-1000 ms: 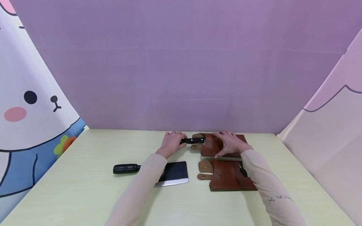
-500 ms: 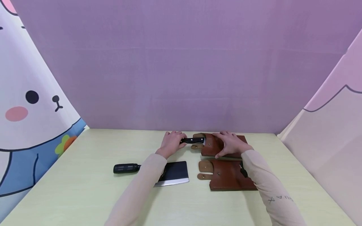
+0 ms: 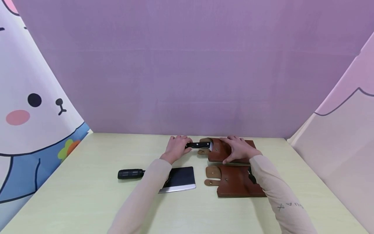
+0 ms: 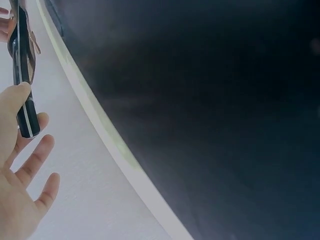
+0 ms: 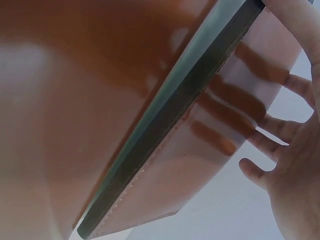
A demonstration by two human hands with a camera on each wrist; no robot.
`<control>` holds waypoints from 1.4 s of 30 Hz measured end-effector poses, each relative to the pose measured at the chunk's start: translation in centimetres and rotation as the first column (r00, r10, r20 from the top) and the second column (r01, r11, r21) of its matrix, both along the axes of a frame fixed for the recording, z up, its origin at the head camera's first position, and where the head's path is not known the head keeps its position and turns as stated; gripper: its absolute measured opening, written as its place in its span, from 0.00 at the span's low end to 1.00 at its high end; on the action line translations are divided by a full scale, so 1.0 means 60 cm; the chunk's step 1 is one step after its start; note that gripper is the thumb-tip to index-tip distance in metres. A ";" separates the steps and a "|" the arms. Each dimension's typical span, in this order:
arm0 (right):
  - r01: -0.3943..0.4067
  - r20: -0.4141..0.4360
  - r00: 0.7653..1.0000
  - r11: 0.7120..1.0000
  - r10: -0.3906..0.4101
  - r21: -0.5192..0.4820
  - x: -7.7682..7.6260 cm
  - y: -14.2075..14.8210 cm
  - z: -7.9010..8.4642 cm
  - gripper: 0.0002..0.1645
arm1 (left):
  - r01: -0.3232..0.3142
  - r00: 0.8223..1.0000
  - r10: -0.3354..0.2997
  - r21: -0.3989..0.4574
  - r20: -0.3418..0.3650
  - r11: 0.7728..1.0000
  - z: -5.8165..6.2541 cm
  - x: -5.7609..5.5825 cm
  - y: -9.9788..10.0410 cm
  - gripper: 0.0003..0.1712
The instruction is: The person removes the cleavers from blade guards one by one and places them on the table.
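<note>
My left hand [image 3: 176,149] pinches the end of a black riveted knife handle [image 3: 199,145] between thumb and index finger; its other fingers stand apart in the left wrist view. The knife's blade is hidden inside the far brown leather sheath [image 3: 216,157], except for a sliver of metal at the mouth. Over that sheath spreads my right hand [image 3: 240,149], thumb at the near edge and straight fingers [image 5: 285,129] at the far edge. Nearer me lies a second brown sheath [image 3: 238,187] with its flap and snap strap undone. A cleaver [image 3: 182,177] rests under my left forearm.
The cleaver's black handle [image 3: 130,174] points left and its silver edge faces me. All lies on a pale table [image 3: 87,198], with a purple backdrop [image 3: 187,81] behind and patterned cloth [image 3: 35,146] at the left.
The knife handle and my left hand have shifted very slightly left, and a little more metal shows at the sheath's mouth. My right hand keeps its place on the sheath.
</note>
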State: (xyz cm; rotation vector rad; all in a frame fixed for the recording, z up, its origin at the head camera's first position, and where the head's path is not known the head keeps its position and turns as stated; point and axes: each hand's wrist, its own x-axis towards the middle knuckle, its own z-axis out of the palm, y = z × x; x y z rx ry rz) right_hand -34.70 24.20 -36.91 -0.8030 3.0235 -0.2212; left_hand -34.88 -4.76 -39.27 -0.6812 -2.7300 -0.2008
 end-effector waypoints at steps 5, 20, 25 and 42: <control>0.011 0.006 1.000 1.000 -0.011 -0.001 0.002 -0.001 0.002 0.62 | -0.001 1.000 0.001 0.006 0.005 1.000 0.000 -0.003 -0.002 0.17; 0.038 0.019 0.999 0.999 -0.038 -0.003 0.006 0.000 0.008 0.62 | -0.003 1.000 0.003 0.018 0.013 1.000 0.009 -0.003 -0.010 0.17; 0.038 0.025 0.999 0.999 -0.038 0.000 0.004 0.001 0.006 0.62 | -0.007 1.000 0.006 0.029 0.016 1.000 0.009 -0.004 -0.014 0.17; 0.031 0.009 0.999 0.999 -0.031 -0.010 0.004 0.006 0.002 0.62 | -0.005 1.000 0.005 0.041 0.014 0.999 0.011 -0.005 -0.026 0.17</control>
